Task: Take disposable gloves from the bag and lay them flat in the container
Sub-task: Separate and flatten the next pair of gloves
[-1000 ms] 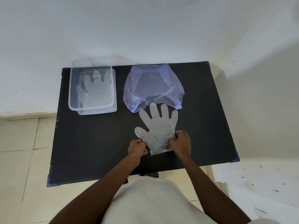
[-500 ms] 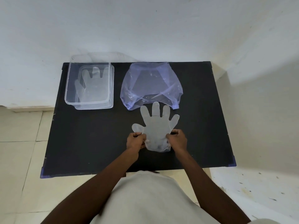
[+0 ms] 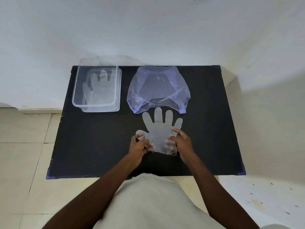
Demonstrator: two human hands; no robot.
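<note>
A clear disposable glove (image 3: pixel 159 129) is spread fingers-away over the black table (image 3: pixel 92 146), just in front of the bluish plastic bag (image 3: pixel 158 90). My left hand (image 3: pixel 138 146) pinches the glove's cuff on the left side. My right hand (image 3: pixel 181 142) holds the cuff's right side, some fingers under the film and the index finger raised. At the back left stands a clear rectangular container (image 3: pixel 75 96) with another glove (image 3: pixel 99 90) lying flat inside it.
The table stands against a white wall (image 3: pixel 148 30) at the back. A white surface (image 3: pixel 264 113) runs along its right side, and tiled floor (image 3: pixel 24 154) lies to the left. Blue tape marks the table's front corners.
The glove's cuff is now lifted slightly off the table. My right hand's fingers have spread and slid under the film. My left hand keeps its pinch.
</note>
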